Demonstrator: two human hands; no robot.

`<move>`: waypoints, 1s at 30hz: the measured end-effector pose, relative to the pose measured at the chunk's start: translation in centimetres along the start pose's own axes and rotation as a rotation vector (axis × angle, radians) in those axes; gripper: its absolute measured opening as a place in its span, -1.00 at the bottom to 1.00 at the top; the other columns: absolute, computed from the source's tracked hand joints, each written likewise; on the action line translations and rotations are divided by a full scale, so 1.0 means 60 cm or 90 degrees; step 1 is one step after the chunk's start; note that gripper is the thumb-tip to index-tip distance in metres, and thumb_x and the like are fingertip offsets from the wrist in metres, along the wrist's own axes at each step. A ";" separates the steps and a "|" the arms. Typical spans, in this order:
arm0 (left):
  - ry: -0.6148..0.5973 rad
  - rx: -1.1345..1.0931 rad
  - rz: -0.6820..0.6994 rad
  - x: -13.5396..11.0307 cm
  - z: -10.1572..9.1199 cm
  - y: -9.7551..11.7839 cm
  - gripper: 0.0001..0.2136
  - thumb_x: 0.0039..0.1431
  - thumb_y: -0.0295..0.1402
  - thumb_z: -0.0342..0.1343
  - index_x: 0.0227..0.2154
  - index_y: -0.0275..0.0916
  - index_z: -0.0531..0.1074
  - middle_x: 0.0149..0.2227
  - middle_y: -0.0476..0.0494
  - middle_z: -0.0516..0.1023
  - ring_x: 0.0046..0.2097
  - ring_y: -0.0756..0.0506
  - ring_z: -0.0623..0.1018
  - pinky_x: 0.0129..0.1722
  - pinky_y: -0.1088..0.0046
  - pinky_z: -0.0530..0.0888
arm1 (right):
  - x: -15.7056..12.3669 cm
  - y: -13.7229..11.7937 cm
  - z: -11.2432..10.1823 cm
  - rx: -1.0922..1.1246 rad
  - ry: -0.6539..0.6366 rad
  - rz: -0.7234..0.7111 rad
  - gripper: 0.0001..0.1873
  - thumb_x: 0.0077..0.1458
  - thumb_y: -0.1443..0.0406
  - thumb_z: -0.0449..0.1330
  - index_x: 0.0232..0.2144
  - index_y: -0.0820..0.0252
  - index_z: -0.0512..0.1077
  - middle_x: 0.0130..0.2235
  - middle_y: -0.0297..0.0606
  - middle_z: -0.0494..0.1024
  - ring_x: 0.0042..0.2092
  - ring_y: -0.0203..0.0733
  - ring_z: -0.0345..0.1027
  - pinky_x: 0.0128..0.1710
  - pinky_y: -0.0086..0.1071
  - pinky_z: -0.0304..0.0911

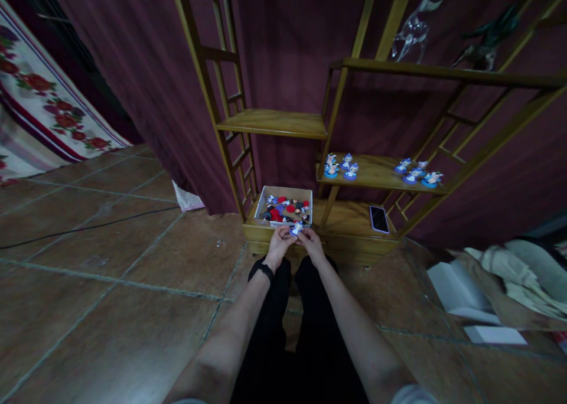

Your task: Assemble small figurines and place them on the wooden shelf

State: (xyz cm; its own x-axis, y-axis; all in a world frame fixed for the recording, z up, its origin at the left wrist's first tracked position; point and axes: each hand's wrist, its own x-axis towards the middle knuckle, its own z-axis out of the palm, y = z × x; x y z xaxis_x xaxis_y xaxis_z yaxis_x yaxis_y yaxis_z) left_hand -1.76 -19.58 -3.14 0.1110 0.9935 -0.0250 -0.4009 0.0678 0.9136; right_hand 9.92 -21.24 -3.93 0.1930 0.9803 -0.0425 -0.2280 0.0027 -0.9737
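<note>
Between my two hands is a small white and purple figurine [297, 228] on a round purple base, held upright just in front of a cardboard box. My left hand [280, 241] pinches it from the left, and my right hand [312, 243] grips its right side. The open white box [289, 193] sits on the lowest shelf, holding several small red, black, purple and white figures in a jumble. On the shelf to the right, several figurines [349, 171] with purple and blue bases stand in two groups, one at the left end and one at the right end.
A wooden display rack [274, 122] stands against a dark red curtain [283, 49]. A phone [379, 219] lies on the lowest shelf. Glass ornaments [411, 36] stand on the upper shelf. White boxes [463, 292] lie on the tiled floor at right; a black cable [110, 221] crosses it at left.
</note>
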 end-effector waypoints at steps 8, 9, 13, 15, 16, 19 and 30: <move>-0.038 -0.010 0.003 -0.001 0.003 0.000 -0.55 -0.36 -0.57 0.27 -0.31 -0.25 0.27 -0.31 -0.03 0.50 -0.36 0.00 0.49 -0.30 0.42 0.42 | -0.003 -0.008 -0.004 0.000 -0.041 0.026 -0.61 -0.23 0.16 0.25 -0.27 0.15 0.40 -0.32 -0.31 0.50 -0.34 -0.26 0.38 -0.31 -0.34 0.34; -0.037 -0.009 0.000 -0.001 0.004 0.000 -0.55 -0.36 -0.57 0.28 -0.31 -0.25 0.27 -0.32 -0.03 0.51 -0.37 -0.01 0.49 -0.31 0.42 0.42 | -0.003 -0.010 -0.005 0.011 -0.047 0.029 -0.60 -0.24 0.16 0.26 -0.27 0.15 0.40 -0.33 -0.31 0.50 -0.34 -0.26 0.38 -0.32 -0.35 0.34; -0.031 0.002 -0.012 -0.003 0.005 0.001 -0.55 -0.37 -0.57 0.28 -0.33 -0.26 0.28 -0.33 -0.05 0.51 -0.38 0.00 0.49 -0.34 0.43 0.42 | -0.005 -0.017 -0.009 0.040 -0.056 0.036 -0.58 -0.30 0.18 0.30 -0.29 0.17 0.42 -0.35 -0.31 0.51 -0.37 -0.27 0.38 -0.33 -0.33 0.34; -0.030 0.010 -0.013 -0.003 0.005 0.000 -0.55 -0.38 -0.57 0.29 -0.33 -0.26 0.28 -0.33 -0.05 0.51 -0.40 0.01 0.48 -0.36 0.44 0.43 | -0.004 -0.018 -0.012 0.042 -0.061 0.044 -0.59 -0.32 0.19 0.31 -0.31 0.18 0.44 -0.36 -0.30 0.52 -0.37 -0.26 0.38 -0.32 -0.32 0.35; -0.030 0.012 -0.013 -0.004 0.005 0.000 -0.56 -0.38 -0.57 0.29 -0.33 -0.26 0.28 -0.33 -0.05 0.50 -0.41 0.02 0.48 -0.37 0.45 0.43 | -0.004 -0.019 -0.013 0.042 -0.066 0.048 -0.59 -0.33 0.19 0.32 -0.32 0.19 0.44 -0.37 -0.30 0.52 -0.37 -0.26 0.39 -0.32 -0.31 0.35; -0.036 0.009 -0.013 -0.004 0.005 -0.001 -0.56 -0.39 -0.56 0.29 -0.34 -0.27 0.28 -0.35 -0.04 0.50 -0.43 0.04 0.47 -0.38 0.46 0.43 | -0.001 -0.019 -0.018 0.035 -0.076 0.059 -0.59 -0.35 0.19 0.33 -0.34 0.20 0.45 -0.37 -0.30 0.53 -0.37 -0.24 0.39 -0.30 -0.29 0.35; -0.025 0.031 -0.007 -0.008 0.008 0.002 -0.60 -0.41 -0.58 0.28 -0.40 -0.29 0.32 -0.39 -0.05 0.50 -0.44 0.02 0.46 -0.32 0.39 0.43 | -0.008 -0.033 -0.019 0.036 -0.068 0.066 -0.64 -0.40 0.20 0.35 -0.44 0.22 0.45 -0.42 -0.32 0.52 -0.37 -0.23 0.40 -0.27 -0.26 0.33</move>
State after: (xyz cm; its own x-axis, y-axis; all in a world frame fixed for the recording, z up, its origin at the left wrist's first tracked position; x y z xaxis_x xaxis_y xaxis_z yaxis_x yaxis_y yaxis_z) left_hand -1.42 -20.07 -2.86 0.1519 0.9882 -0.0204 -0.3541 0.0737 0.9323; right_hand 11.35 -21.93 -2.25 0.0637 0.9913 -0.1154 -0.2951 -0.0918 -0.9510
